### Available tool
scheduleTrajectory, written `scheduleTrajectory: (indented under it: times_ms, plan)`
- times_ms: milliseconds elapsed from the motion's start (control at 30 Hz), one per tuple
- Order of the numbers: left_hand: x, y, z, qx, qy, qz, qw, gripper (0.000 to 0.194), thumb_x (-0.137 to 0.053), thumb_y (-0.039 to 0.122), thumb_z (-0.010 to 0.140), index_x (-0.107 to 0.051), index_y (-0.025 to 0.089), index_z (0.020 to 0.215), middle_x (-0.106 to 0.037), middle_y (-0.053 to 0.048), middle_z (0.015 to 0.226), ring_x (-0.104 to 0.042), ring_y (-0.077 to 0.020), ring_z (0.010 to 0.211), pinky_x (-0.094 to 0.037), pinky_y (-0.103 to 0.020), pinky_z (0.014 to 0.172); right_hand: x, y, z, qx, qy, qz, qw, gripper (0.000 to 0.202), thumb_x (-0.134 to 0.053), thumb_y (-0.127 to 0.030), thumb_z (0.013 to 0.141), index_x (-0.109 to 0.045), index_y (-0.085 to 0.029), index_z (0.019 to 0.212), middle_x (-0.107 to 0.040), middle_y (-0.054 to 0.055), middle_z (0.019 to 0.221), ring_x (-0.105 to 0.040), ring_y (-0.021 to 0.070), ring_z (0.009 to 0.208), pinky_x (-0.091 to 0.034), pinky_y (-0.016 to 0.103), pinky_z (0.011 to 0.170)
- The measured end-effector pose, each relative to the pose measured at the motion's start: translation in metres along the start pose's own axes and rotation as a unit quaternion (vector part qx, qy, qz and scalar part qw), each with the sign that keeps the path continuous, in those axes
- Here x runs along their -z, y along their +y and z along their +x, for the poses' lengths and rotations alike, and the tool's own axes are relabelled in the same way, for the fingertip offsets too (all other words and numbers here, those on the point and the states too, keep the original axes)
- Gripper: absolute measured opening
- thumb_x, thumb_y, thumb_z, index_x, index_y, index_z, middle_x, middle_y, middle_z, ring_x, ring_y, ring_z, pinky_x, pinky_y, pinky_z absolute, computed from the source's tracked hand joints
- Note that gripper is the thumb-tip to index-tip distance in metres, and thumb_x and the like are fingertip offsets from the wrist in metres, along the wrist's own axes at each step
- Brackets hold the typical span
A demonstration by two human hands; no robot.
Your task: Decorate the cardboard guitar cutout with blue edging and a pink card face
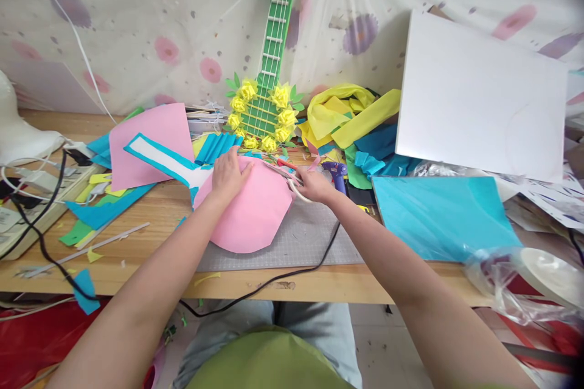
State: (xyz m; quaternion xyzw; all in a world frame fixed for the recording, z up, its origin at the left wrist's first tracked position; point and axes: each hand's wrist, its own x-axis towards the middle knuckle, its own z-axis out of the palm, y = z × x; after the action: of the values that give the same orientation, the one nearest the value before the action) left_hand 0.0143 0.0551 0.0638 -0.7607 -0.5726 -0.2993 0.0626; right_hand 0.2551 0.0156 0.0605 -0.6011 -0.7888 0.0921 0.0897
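Right hand: the right hand is closed around the handles of a pair of scissors, whose blades are pointed toward ten o'clock, into the edge of the pink foam shape.
Left hand: the left hand is laid flat, fingers spread, on the upper part of the pink foam shape; nothing is gripped, the sheet is only pressed down.
Pink foam shape: it is spread on the grey cutting mat, between the two hands, at nine o'clock from the right hand; its rounded end is turned toward six o'clock.
Long axis: the blue-and-white neck piece is seen running from the shape toward ten o'clock, under the left hand.
Nearer hand: the cut edge is touched by the scissors; the right hand is judged the nearer one.
Beyond: a glue gun is lying just beside the right hand at two o'clock, and a green paper guitar is propped at twelve o'clock.
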Motion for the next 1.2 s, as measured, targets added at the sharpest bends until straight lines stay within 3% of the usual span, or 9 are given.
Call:
scheduleTrajectory:
  times_ms: [467,867,1200]
  plan:
    - [0.000,0.003,0.001,-0.012,-0.006,-0.018,1.000,0.056,-0.047,0.045,0.081,-0.040,0.012,0.125,-0.057,-0.017,0.113,-0.052,-0.0308,0.106,-0.038,-0.042,0.090,0.008,0.005,0.000,0.009,-0.005,0.001,1.000,0.042,-0.044,-0.054,0.082,-0.051,-0.015,0.097,-0.063,0.007,0.078,-0.054,0.0162,0.063,-0.026,0.023,0.050]
    - [0.002,0.012,0.002,-0.033,-0.021,-0.021,0.999,0.055,-0.047,0.046,0.083,-0.039,0.012,0.125,-0.056,-0.017,0.115,-0.051,-0.0299,0.108,-0.037,-0.042,0.092,0.015,0.005,0.004,0.059,-0.003,-0.016,0.998,0.040,-0.042,-0.047,0.085,-0.047,-0.014,0.106,-0.064,0.009,0.080,-0.054,0.0169,0.063,-0.028,0.024,0.053]
    - [0.000,0.011,0.002,-0.038,-0.020,-0.021,0.999,0.057,-0.045,0.048,0.083,-0.037,0.012,0.127,-0.056,-0.017,0.117,-0.052,-0.0300,0.108,-0.037,-0.042,0.092,0.010,0.005,0.004,0.042,0.003,0.008,0.999,0.039,-0.042,-0.049,0.083,-0.050,-0.015,0.099,-0.062,0.007,0.077,-0.052,0.0161,0.061,-0.026,0.024,0.051]
